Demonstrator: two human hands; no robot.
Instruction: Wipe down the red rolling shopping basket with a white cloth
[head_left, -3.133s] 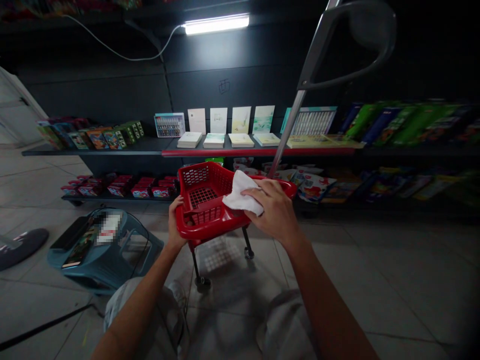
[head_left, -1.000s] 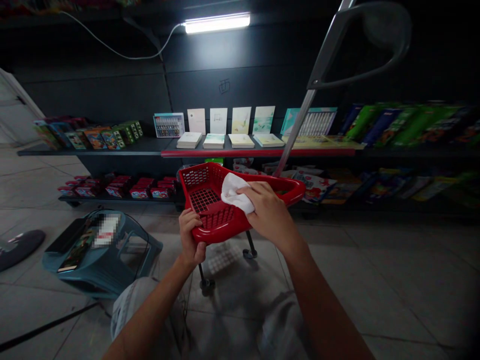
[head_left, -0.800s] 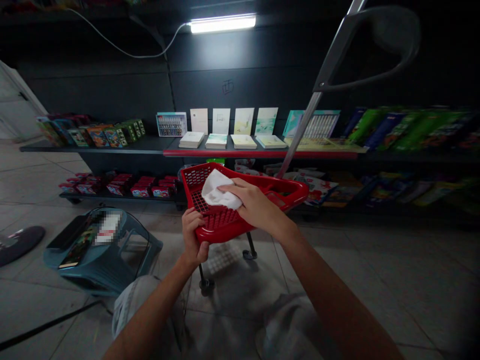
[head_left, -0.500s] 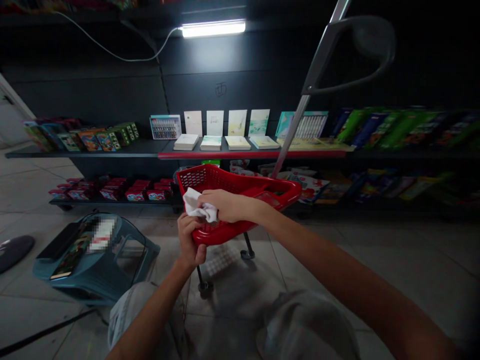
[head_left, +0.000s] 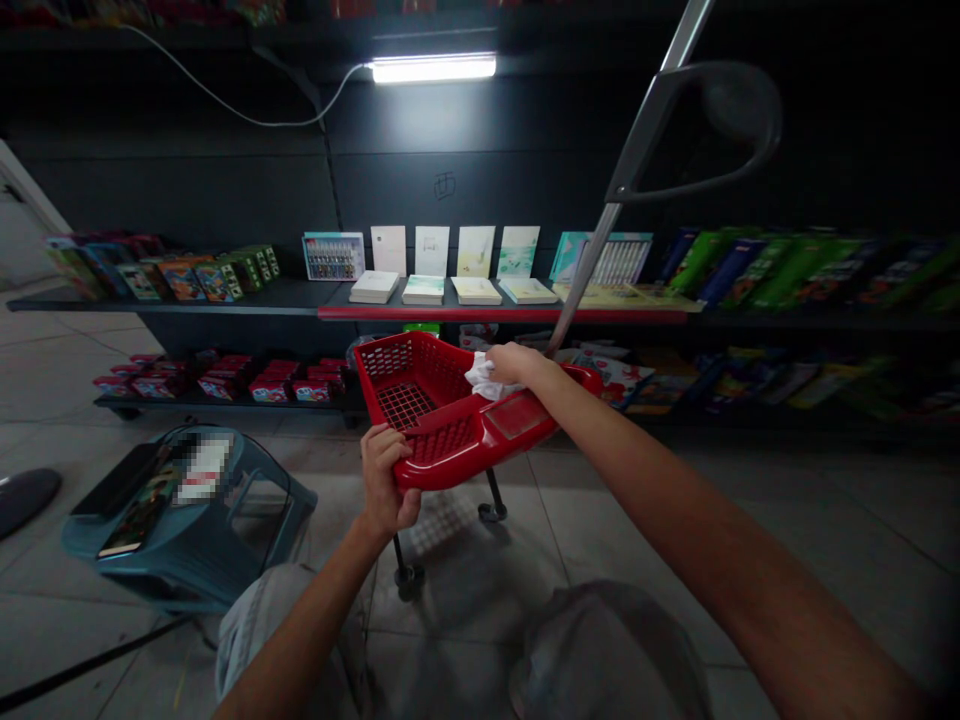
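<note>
A small red plastic basket cart (head_left: 450, 435) on black wheeled legs stands in front of me. My left hand (head_left: 384, 480) is closed around its near left corner. My right hand (head_left: 511, 363) reaches across to the basket's far right rim and presses a crumpled white cloth (head_left: 481, 377) against it, fingers closed on the cloth. The cart's grey metal pole and looped handle (head_left: 694, 130) rise up to the right behind that hand.
A teal plastic stool (head_left: 187, 520) with a dark device on it stands on the tiled floor at my left. Dark shelves (head_left: 502, 312) behind carry notebooks, cards, boxed toys and coloured packs. My knees show at the bottom. A cable crosses the floor at lower left.
My right hand carried the cloth from the basket's near left corner, beside my left hand, to the far right rim. My left hand kept its grip on the near corner.
</note>
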